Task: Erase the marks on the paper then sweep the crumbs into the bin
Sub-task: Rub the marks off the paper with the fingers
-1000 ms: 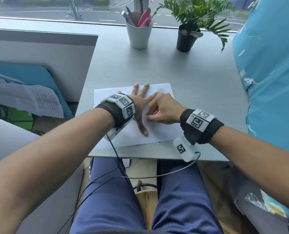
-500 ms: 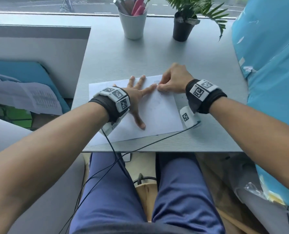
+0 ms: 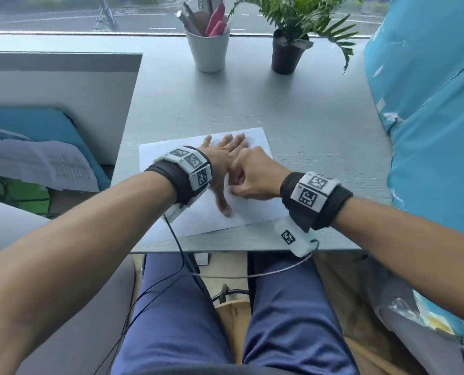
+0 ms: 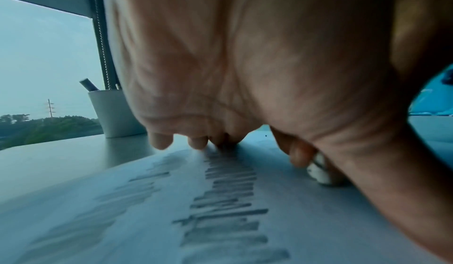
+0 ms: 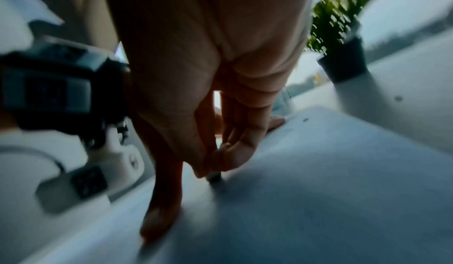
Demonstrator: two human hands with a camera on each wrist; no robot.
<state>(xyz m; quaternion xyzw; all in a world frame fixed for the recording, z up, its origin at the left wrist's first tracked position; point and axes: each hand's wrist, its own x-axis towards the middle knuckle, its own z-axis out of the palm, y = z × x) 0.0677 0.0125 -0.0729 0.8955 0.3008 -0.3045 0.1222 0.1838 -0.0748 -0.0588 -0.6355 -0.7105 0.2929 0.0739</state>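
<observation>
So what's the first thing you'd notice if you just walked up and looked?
Two hands meet on a white paper at the near edge of the grey desk. The left hand lies flat and spread on the sheet, while the right hand pinches a small eraser against it. Dark pencil scribbles still cross the page under the left palm.

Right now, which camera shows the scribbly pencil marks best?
The left wrist view: dark pencil marks run across the paper under the left hand. The head view shows only faint traces; the right wrist view is too blurred.
</observation>
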